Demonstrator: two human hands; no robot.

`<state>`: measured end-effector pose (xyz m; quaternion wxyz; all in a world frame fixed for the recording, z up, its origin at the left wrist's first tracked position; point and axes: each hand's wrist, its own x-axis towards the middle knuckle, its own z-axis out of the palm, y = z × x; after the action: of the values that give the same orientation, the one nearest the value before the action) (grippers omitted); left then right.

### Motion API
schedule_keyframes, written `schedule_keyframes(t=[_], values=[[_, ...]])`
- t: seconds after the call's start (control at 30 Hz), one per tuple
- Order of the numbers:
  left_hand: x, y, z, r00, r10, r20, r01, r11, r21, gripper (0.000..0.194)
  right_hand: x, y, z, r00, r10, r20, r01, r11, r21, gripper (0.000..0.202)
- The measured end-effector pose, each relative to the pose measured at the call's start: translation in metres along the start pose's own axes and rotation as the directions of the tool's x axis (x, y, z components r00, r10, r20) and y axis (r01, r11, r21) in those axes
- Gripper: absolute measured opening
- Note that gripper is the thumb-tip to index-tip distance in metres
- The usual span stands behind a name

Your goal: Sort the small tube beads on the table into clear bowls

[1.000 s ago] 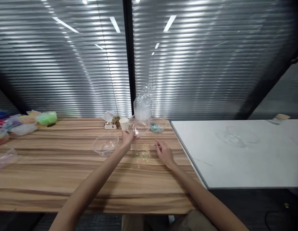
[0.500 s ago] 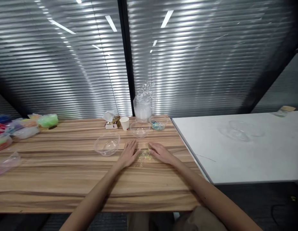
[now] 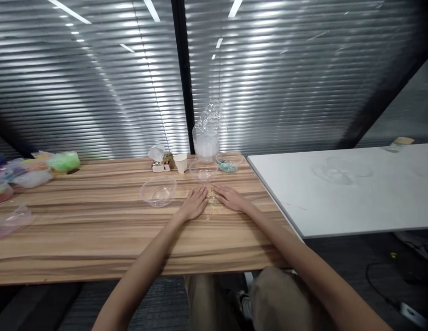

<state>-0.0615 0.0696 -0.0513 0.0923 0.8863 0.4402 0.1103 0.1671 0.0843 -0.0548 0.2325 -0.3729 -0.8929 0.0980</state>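
My left hand (image 3: 195, 203) lies flat on the wood-grain table (image 3: 96, 234), its fingers pointing forward and nothing held. Across from it my right hand (image 3: 229, 198) rests palm down, fingers stretched out. Between the two is a small spread of shiny yellowish bits (image 3: 211, 200), partly hidden by the fingers. A clear bowl (image 3: 159, 191) stands left of my left hand. Just beyond the hands is another clear bowl (image 3: 203, 171), and behind my right hand a clear bowl with blue-green pieces (image 3: 228, 165).
At the back stand a paper cup (image 3: 181, 164), a tissue box (image 3: 161, 166) and a tub with crinkled clear plastic (image 3: 205, 143). Bags of coloured material (image 3: 64, 162) lie at the far left. A white table (image 3: 303, 197) adjoins on the right.
The view has tilted down, so the tables appear higher. My left hand has moved closer to my right hand and covers part of the yellowish bits' area.
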Motion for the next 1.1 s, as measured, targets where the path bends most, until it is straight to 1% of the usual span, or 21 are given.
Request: schedule_keyframes(t=[0.1, 0.2, 0.33, 0.43, 0.57, 0.7, 0.8, 0.93, 1.03, 1.1], values=[[0.001, 0.001, -0.004, 1.0, 0.011, 0.025, -0.011, 1.0, -0.002, 0.054, 0.002, 0.0, -0.001, 1.0, 0.009, -0.019, -0.009, 1.0, -0.003, 0.05], [-0.001, 0.005, -0.011, 0.998, 0.038, 0.052, -0.038, 0.999, -0.002, 0.059, 0.003, -0.001, -0.001, 0.999, 0.015, -0.03, -0.014, 1.0, 0.011, 0.054], [-0.006, 0.013, -0.019, 0.988, 0.126, 0.087, -0.125, 0.992, -0.012, 0.066, 0.002, -0.002, 0.0, 0.999, 0.027, -0.04, -0.026, 0.999, 0.035, 0.06], [-0.007, 0.018, -0.022, 0.978, 0.177, 0.113, -0.176, 0.984, -0.019, 0.068, 0.002, -0.003, 0.0, 0.998, 0.047, -0.037, -0.046, 0.998, 0.032, 0.061], [-0.005, 0.021, -0.02, 0.977, 0.177, 0.116, -0.174, 0.984, -0.03, 0.069, 0.008, 0.0, -0.002, 0.997, 0.066, -0.027, -0.066, 0.998, 0.016, 0.058], [-0.005, 0.023, -0.018, 0.983, 0.16, 0.092, -0.158, 0.987, -0.021, 0.069, 0.019, 0.005, -0.006, 0.998, 0.066, -0.02, -0.066, 0.997, 0.033, 0.056], [-0.007, 0.025, -0.015, 0.987, 0.152, 0.06, -0.153, 0.988, 0.017, 0.066, 0.019, 0.002, -0.009, 0.999, 0.048, -0.024, -0.047, 0.997, 0.06, 0.052], [-0.011, 0.028, -0.014, 0.988, 0.155, 0.025, -0.156, 0.987, 0.039, 0.058, 0.009, -0.008, -0.01, 1.0, -0.013, -0.011, 0.014, 0.995, 0.099, 0.049], [-0.013, 0.029, -0.018, 0.988, 0.153, 0.024, -0.153, 0.988, -0.001, 0.059, 0.004, -0.013, -0.008, 0.997, -0.081, 0.001, 0.08, 0.99, 0.113, 0.051], [-0.015, 0.03, -0.022, 0.99, 0.138, 0.026, -0.135, 0.988, -0.081, 0.061, 0.003, -0.014, -0.007, 0.993, -0.115, 0.01, 0.113, 0.987, 0.114, 0.053]])
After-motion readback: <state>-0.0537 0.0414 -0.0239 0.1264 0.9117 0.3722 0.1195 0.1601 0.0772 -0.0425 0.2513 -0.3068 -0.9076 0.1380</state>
